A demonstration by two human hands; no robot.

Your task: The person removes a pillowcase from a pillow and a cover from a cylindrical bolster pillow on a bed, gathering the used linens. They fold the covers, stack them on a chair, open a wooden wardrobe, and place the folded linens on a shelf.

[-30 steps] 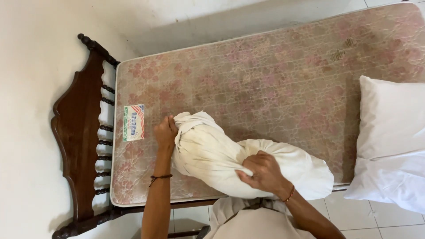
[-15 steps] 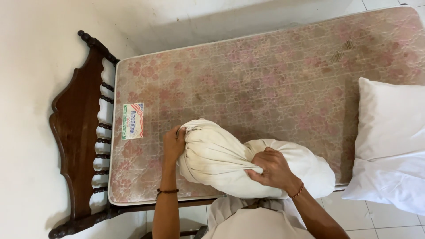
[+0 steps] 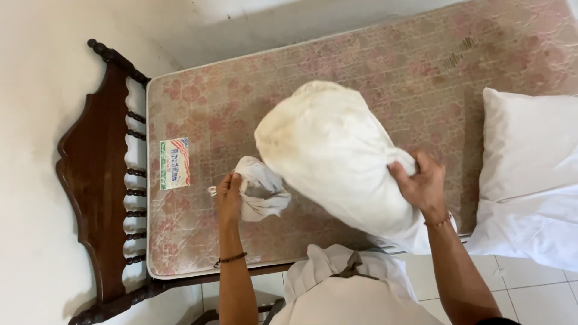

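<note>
A cream-white bolster pillow (image 3: 337, 153) is lifted off a bare pink floral mattress (image 3: 373, 72), its far end raised toward the bed's middle. My right hand (image 3: 421, 183) grips its near end from the right side. My left hand (image 3: 232, 198) clutches a bunched white cloth (image 3: 262, 189), which looks like the loose end of a cover, just left of the bolster and low over the mattress. A dark bead bracelet sits on my left wrist and a thin band on my right.
A dark carved wooden headboard (image 3: 99, 180) with turned spindles stands at the left end of the bed. A white pillow (image 3: 530, 174) lies at the right, hanging over the mattress edge. A small label (image 3: 174, 164) is sewn on the mattress. White tiled floor (image 3: 542, 295) below.
The bolster lay flat along the near edge; now it is raised and swung toward the middle. My left hand has come off its end with white cloth bunched in its grip.
</note>
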